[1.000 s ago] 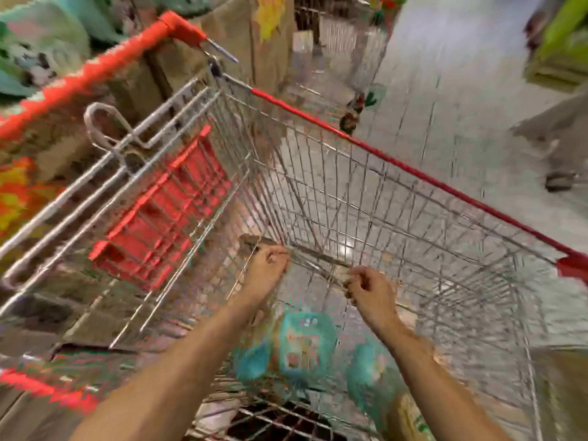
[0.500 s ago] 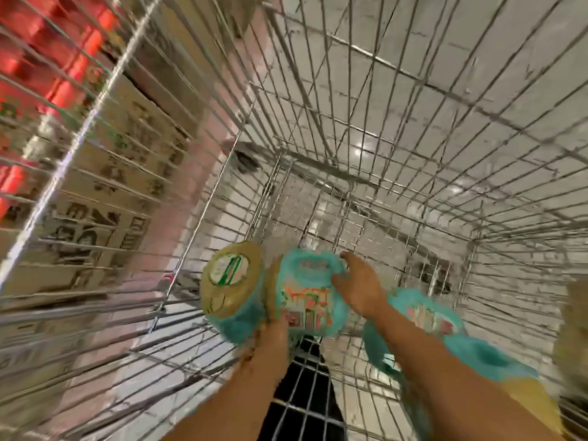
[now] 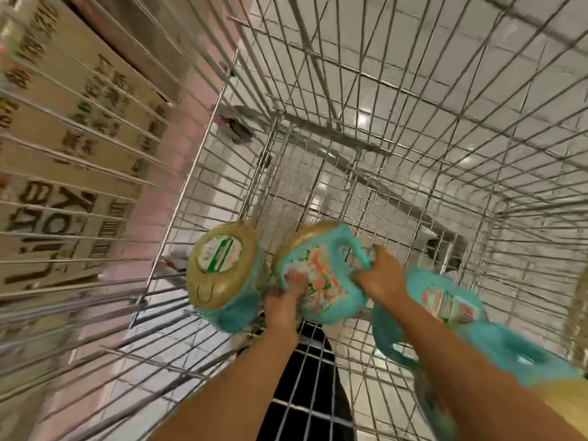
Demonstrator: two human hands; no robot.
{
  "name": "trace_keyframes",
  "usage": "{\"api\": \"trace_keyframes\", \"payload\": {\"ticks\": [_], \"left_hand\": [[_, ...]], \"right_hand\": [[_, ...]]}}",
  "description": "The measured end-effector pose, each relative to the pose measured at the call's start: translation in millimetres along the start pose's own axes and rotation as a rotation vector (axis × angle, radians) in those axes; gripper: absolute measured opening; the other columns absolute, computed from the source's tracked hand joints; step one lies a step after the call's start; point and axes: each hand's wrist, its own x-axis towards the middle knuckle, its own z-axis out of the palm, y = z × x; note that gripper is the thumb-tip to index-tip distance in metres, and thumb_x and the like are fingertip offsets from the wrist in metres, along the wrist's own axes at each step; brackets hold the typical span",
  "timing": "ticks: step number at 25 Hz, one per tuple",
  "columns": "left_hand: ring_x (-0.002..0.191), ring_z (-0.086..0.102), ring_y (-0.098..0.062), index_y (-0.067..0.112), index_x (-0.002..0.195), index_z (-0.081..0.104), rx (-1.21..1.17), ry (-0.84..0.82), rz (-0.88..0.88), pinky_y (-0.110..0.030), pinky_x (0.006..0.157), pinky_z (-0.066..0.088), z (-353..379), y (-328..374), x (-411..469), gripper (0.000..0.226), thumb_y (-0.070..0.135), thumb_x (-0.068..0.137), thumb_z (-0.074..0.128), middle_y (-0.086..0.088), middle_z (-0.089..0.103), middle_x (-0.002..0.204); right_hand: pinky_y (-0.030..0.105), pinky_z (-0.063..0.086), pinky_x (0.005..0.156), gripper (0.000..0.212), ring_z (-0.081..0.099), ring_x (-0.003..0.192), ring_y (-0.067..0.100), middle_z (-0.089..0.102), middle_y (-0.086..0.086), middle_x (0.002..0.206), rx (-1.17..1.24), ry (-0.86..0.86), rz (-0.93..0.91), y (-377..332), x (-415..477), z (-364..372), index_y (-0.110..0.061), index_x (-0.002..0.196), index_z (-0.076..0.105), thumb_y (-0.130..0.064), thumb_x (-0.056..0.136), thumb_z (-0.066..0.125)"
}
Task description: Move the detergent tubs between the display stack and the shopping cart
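Cardboard boxes [image 3: 63, 160] with dark print fill your whole left side, just outside the wire wall of the shopping cart [image 3: 197, 173], so you're boxed in over there. Through the mesh you can see a cart wheel [image 3: 234, 128] and shiny floor tiles [image 3: 413, 74].

Down in the basket, the gold-lidded detergent tub [image 3: 222, 272] lies tipped over with its lid facing you, touching the middle tub [image 3: 321, 281]. Your left hand [image 3: 283, 305] is up against the middle tub's label side, but it's too blurry to tell if the fingers are wrapped or just flat. Your right hand [image 3: 381, 278] is curled around that tub's teal handle end. The third tub [image 3: 451, 300] lies just right of it, partly hidden under your right forearm. A dark shape [image 3: 305, 377] shows beneath the cart floor.
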Motion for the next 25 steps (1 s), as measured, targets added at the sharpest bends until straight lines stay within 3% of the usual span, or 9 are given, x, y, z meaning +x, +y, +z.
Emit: {"api": "trace_keyframes", "payload": {"ticks": [2,5,8,10,14,16,18,22,25], "left_hand": [[0.117,0.059,-0.033,0.011,0.136,0.050,0.097,-0.077,-0.023,-0.053,0.100,0.047,-1.6,9.1,8.3,0.071,0.025,0.073,0.082,-0.014,0.060,0.131],[0.108,0.064,-0.028,0.017,0.134,0.052,0.228,-0.182,-0.039,-0.046,0.090,0.054,-6.5,20.6,12.5,0.071,0.028,0.071,0.082,-0.011,0.064,0.126],[0.106,0.065,-0.029,0.011,0.128,0.054,0.354,-0.169,0.014,-0.047,0.090,0.054,-6.9,32.6,10.6,0.072,0.026,0.065,0.086,-0.012,0.067,0.120],[0.106,0.065,-0.031,0.009,0.125,0.051,0.375,-0.187,0.043,-0.051,0.093,0.053,-2.3,41.7,-2.9,0.080,0.026,0.057,0.089,-0.012,0.067,0.118],[0.078,0.074,-0.018,0.011,0.106,0.062,0.383,-0.378,0.148,-0.030,0.060,0.058,16.1,83.0,-57.7,0.073,0.034,0.042,0.088,-0.009,0.075,0.099],[0.082,0.074,-0.020,0.010,0.109,0.064,0.453,-0.453,0.271,-0.030,0.064,0.058,24.5,109.4,-95.8,0.076,0.044,0.044,0.085,-0.011,0.075,0.102],[0.088,0.073,-0.024,0.012,0.114,0.061,0.447,-0.455,0.403,-0.035,0.071,0.060,27.0,134.1,-137.1,0.080,0.047,0.048,0.090,-0.009,0.074,0.104],[0.083,0.072,-0.016,0.022,0.100,0.062,0.356,-0.470,0.668,-0.029,0.068,0.059,21.6,176.3,-223.8,0.045,0.036,0.064,0.085,-0.001,0.074,0.094],[0.101,0.068,-0.024,0.026,0.100,0.061,0.413,-0.497,0.831,-0.042,0.092,0.053,6.2,199.2,-288.0,0.058,0.056,0.055,0.078,-0.003,0.073,0.106]], "right_hand": [[0.044,0.043,0.097,0.082,0.053,0.115,0.036,0.056,0.015,0.118,0.037,-0.060,-0.089,4.6,1.1,6.5,-0.007,0.143,0.033,-0.011,0.072,0.073],[0.049,0.051,0.085,0.068,0.061,0.097,0.037,0.059,0.009,0.094,0.388,-0.104,0.020,7.7,0.3,20.2,-0.007,0.134,0.039,0.011,0.074,0.065],[0.028,0.054,0.070,0.038,0.063,0.085,0.025,0.061,0.008,0.098,0.590,0.011,0.088,10.1,-11.0,24.8,-0.012,0.120,0.048,0.004,0.087,0.057],[0.032,0.050,0.077,0.033,0.061,0.096,0.027,0.060,0.004,0.104,0.641,0.092,0.049,10.4,-22.3,14.3,-0.009,0.125,0.048,-0.002,0.093,0.052],[0.027,0.042,0.061,0.033,0.054,0.065,0.013,0.058,0.002,0.086,0.761,0.190,0.012,-7.0,-55.3,-33.3,-0.007,0.129,0.047,-0.011,0.096,0.050],[0.023,0.041,0.048,0.027,0.050,0.049,0.009,0.054,0.003,0.072,0.833,0.242,-0.040,-25.5,-79.3,-67.7,-0.004,0.119,0.049,-0.014,0.095,0.054],[0.023,0.042,0.048,0.023,0.050,0.050,0.007,0.052,0.002,0.072,0.947,0.248,-0.112,-50.7,-108.4,-102.5,-0.008,0.114,0.048,-0.016,0.094,0.057],[0.020,0.043,0.052,0.036,0.052,0.057,0.003,0.055,0.000,0.084,1.101,0.341,-0.277,-101.5,-178.3,-164.4,-0.009,0.120,0.049,-0.023,0.091,0.064],[0.016,0.042,0.046,0.040,0.051,0.049,-0.003,0.057,-0.004,0.078,1.162,0.466,-0.380,-128.9,-236.5,-198.4,-0.005,0.117,0.051,-0.023,0.086,0.069]]}}
